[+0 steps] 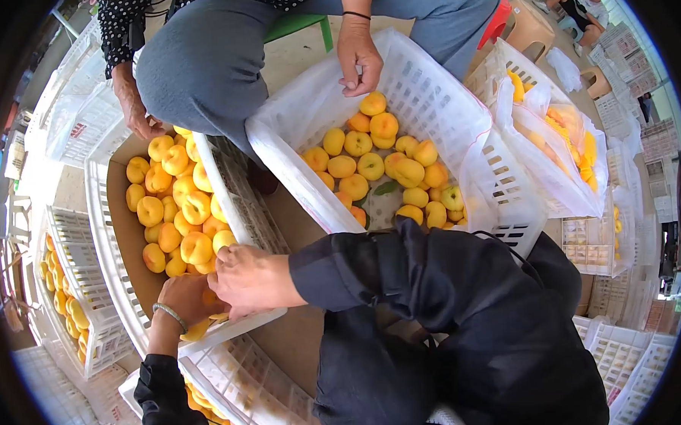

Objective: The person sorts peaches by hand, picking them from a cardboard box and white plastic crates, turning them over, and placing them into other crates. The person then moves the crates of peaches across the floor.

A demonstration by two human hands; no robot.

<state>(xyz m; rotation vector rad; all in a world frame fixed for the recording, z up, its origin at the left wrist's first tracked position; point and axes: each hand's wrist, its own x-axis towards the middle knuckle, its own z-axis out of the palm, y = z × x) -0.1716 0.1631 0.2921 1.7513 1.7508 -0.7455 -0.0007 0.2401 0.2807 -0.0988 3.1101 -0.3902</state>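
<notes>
My left hand (186, 299), with a bracelet on its wrist, and my right hand (245, 279) meet over the near end of a white crate (116, 298) lined with cardboard. Between them shows a bit of an orange-yellow peach, which my left hand's curled fingers appear to grip. My right hand is closed, knuckles up, its fingertips hidden against the left. Several yellow peaches (196, 207) with an orange blush fill the crate just beyond my hands. To the right, a white crate with a plastic liner (284, 143) holds more peaches (369, 166) and a green leaf (386, 188).
Opposite me sits a person in grey trousers (197, 67); their one hand (360, 56) hangs over the lined crate, the other (134, 107) by the cardboard-lined one. More crates of peaches stand left (86, 299), below (249, 383) and right (574, 172). Another person (581, 12) sits far right.
</notes>
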